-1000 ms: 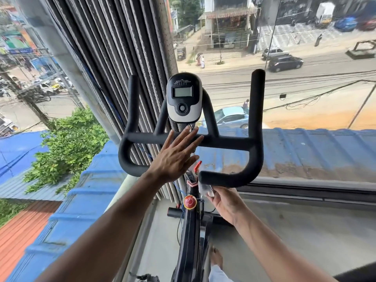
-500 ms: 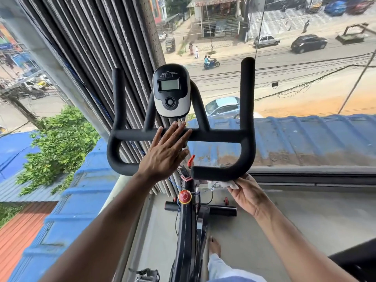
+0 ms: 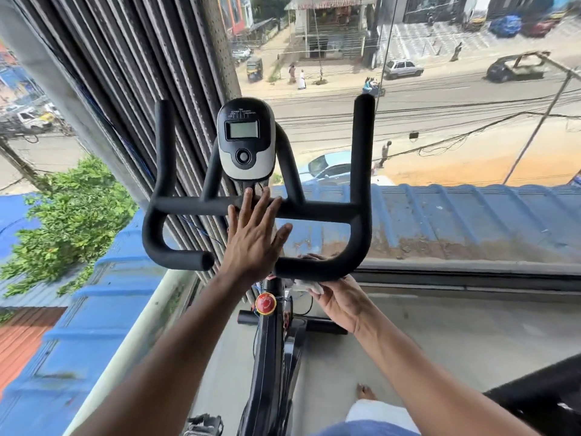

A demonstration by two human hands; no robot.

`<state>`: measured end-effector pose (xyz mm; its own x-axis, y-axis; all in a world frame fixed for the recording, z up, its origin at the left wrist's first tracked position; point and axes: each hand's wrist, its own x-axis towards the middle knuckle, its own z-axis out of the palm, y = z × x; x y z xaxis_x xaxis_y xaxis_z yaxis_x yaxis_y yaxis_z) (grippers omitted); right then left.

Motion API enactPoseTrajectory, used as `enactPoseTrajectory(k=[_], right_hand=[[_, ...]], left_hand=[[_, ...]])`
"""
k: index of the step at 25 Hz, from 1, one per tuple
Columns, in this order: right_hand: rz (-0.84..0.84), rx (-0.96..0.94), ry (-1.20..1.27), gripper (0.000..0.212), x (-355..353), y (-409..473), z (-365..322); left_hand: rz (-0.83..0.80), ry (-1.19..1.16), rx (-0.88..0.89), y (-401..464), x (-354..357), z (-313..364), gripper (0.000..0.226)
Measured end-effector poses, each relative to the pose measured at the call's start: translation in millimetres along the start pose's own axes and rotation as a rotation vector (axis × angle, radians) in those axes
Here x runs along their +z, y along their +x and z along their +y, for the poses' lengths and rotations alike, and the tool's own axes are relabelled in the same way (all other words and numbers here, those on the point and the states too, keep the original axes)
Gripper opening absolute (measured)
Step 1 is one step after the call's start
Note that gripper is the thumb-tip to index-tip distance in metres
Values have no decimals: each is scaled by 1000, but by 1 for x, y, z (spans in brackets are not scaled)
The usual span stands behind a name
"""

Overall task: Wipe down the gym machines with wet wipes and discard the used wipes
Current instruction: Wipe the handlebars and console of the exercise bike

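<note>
Sunlit window (image 3: 471, 136) (street, perhaps upstairs), grey floor (image 3: 424, 341).

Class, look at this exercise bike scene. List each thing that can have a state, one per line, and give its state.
Left hand: open, fingers straight, resting on the handlebar's crossbar.
Right hand: grips a wet wipe against the handlebar's lower right curve.
Wet wipe: crumpled, pressed under the bar.
Handlebar: upright, being wiped.
Console screen: blank.
Red knob: untouched.

White wipe (image 3: 306, 286) under black handlebar (image 3: 317, 268)
</note>
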<state>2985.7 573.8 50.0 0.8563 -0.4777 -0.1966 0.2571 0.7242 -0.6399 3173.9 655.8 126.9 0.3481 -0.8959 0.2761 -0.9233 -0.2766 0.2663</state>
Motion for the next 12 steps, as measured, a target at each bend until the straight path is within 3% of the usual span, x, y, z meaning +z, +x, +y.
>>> enactPoseTrajectory(k=[4, 6, 10, 12], right_hand=[[33, 3, -33, 34, -37, -14, -27], [54, -6, -40, 31, -45, -18, -47], [65, -15, -40, 61, -55, -15, -63], [58, 35, -21, 50, -53, -16, -59]], left_hand=[[51, 12, -76, 5, 17, 41, 78], [90, 32, -17, 8, 23, 53, 77], [-18, 147, 119, 18, 28, 61, 75], [-25, 173, 93, 20, 30, 63, 75]])
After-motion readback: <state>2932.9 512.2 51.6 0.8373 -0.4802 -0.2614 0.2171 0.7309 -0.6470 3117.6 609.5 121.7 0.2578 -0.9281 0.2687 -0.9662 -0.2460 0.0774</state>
